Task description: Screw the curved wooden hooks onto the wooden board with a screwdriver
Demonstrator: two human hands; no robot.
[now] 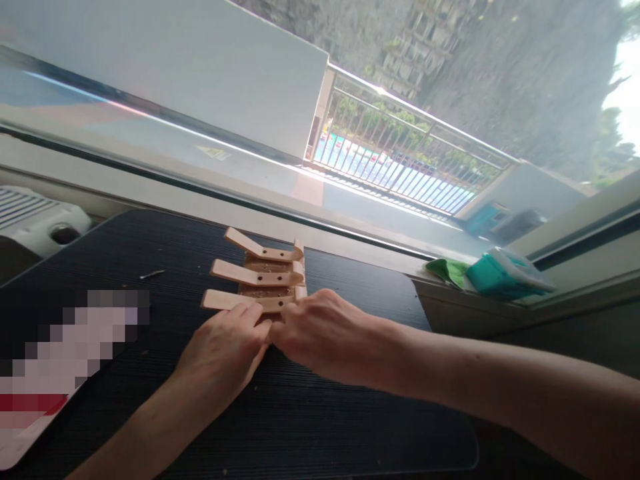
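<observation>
A light wooden hook rack (270, 277) lies on the dark table in front of me. Three bent wooden arms stick out of it to the left, each with dark holes, over a browner wooden back. My left hand (225, 340) is closed on the near side of the rack, its fingers curled over the nearest arm. Against the rack's near right corner, my right hand (320, 330) is closed as well, with its fingertips touching my left fingers. Both hands hide the near edge of the rack, so I cannot see whether a small part is between the fingers.
The dark wood-grain table (360, 427) reaches to the window sill. A small thin sliver (151, 274) lies on it, left of the rack. A pixelated flat pale item (65, 373) is at the left. A white slatted appliance (40, 220), green cloth (447, 271) and teal container (500, 275) stand beyond.
</observation>
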